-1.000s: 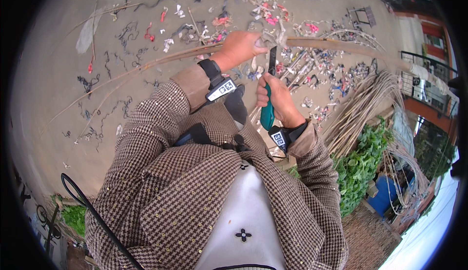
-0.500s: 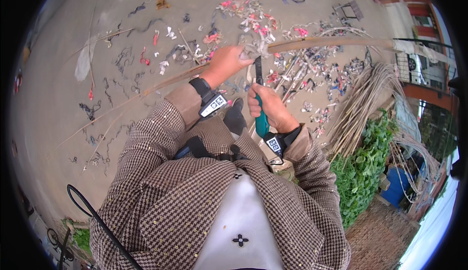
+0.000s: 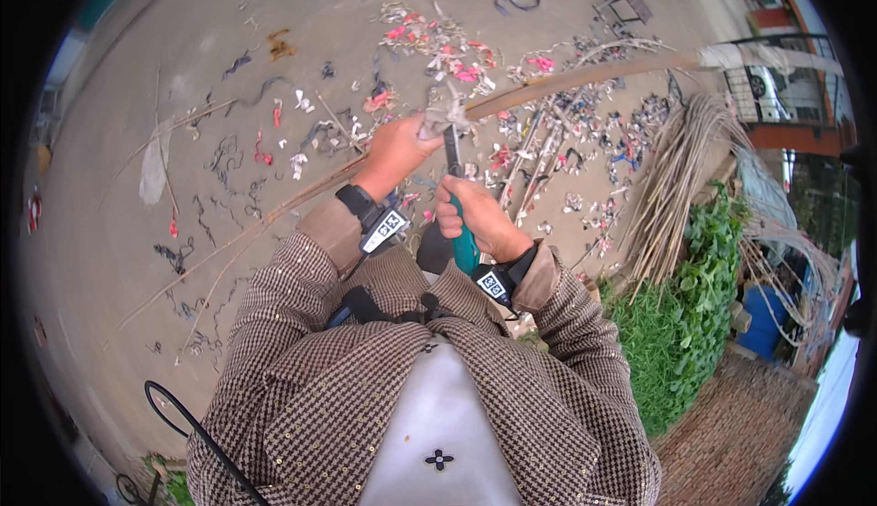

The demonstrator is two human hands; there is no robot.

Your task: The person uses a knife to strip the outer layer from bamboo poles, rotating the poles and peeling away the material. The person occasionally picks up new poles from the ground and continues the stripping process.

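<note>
Across in front of me runs a long brown pole (image 3: 575, 79), with a greyish-white cloth strip (image 3: 440, 122) knotted round it. My left hand (image 3: 398, 155) is closed on the pole just left of that knot, its thumb against the cloth. In my right hand (image 3: 482, 217) is a knife (image 3: 465, 250) with a teal handle, its dark blade pointing up and away. The blade's tip reaches the cloth knot; whether it has gone under the strip cannot be made out.
Torn cloth scraps (image 3: 461, 54) in pink, white and dark colours litter the ground. A heap of thin sticks (image 3: 681, 182) lies at the right, beside green plants (image 3: 681, 314) and a blue container (image 3: 766, 321). A small stool (image 3: 628, 8) stands at the far right.
Both hands, the pole and the scene around them have shifted left and slightly down in view. Both grips and the blade's place at the knot look much the same.
</note>
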